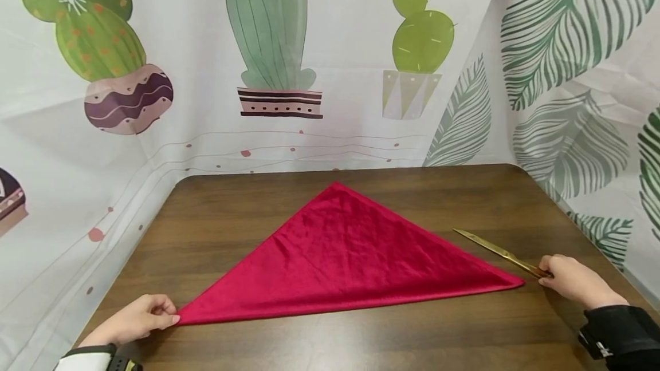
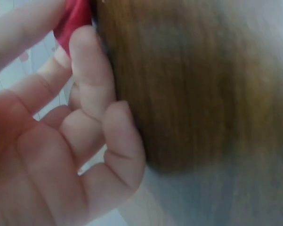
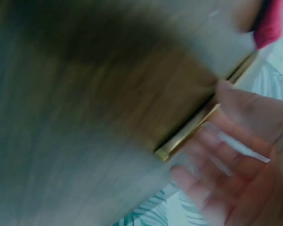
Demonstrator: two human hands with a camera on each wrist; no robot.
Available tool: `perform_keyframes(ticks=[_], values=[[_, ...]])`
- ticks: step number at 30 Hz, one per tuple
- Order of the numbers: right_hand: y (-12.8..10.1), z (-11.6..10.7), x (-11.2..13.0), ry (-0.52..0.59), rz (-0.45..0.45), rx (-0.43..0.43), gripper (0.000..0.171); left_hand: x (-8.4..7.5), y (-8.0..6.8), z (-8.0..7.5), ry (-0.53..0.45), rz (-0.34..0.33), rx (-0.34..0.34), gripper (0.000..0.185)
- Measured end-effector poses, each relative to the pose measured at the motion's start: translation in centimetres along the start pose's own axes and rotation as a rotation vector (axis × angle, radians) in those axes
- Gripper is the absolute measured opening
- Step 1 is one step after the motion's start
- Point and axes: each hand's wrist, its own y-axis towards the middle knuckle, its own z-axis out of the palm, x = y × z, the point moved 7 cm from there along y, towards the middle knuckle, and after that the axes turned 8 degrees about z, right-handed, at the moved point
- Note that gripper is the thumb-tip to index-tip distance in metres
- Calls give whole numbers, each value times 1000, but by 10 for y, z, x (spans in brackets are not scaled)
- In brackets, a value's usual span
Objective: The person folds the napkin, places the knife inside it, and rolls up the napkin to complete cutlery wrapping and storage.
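Note:
A red velvety cloth (image 1: 340,256), folded into a triangle, lies flat on the wooden table (image 1: 330,342) with its peak at the far edge. My left hand (image 1: 136,319) pinches its left corner between thumb and forefinger; the left wrist view shows the red tip (image 2: 77,23) in those fingers. At the right, my right hand (image 1: 574,280) holds gold scissors (image 1: 487,244) by the handle end, blades closed and pointing to the far left. They lie just beyond the cloth's right corner. In the blurred right wrist view, the thumb and fingers hold the gold handle (image 3: 181,136).
Behind the table hangs a white backdrop (image 1: 350,44) printed with potted cacti. A leaf-patterned curtain (image 1: 567,130) borders the right side. A white and black band (image 1: 93,356) is on the left wrist, a black one (image 1: 621,334) on the right.

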Motion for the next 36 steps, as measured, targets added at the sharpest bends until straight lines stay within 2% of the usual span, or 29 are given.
perform_keyframes(ticks=[4,9,12,16,20,24,28,33,36], values=[[0,-1,4,-33,-101,-101,29,4,-3,-1,-51,-13,4,10],[1,0,5,-14,-192,-91,32,6,-2,0,-76,-10,6,10],[1,1,5,3,-209,-54,32,4,-1,1,-87,16,16,9],[-1,1,5,-18,-188,-27,31,2,0,1,-104,52,39,9],[1,-12,17,-69,-216,-131,32,3,0,-1,-100,28,47,10],[6,-34,52,-91,-318,-279,30,5,-3,-3,-101,10,56,11],[11,-48,109,-90,-474,-364,28,5,-6,-3,-120,20,65,12],[13,-46,185,-103,-621,-338,25,5,-5,-1,-113,19,59,12],[15,-31,221,-107,-671,-250,21,5,-5,0,-93,-1,57,12]])
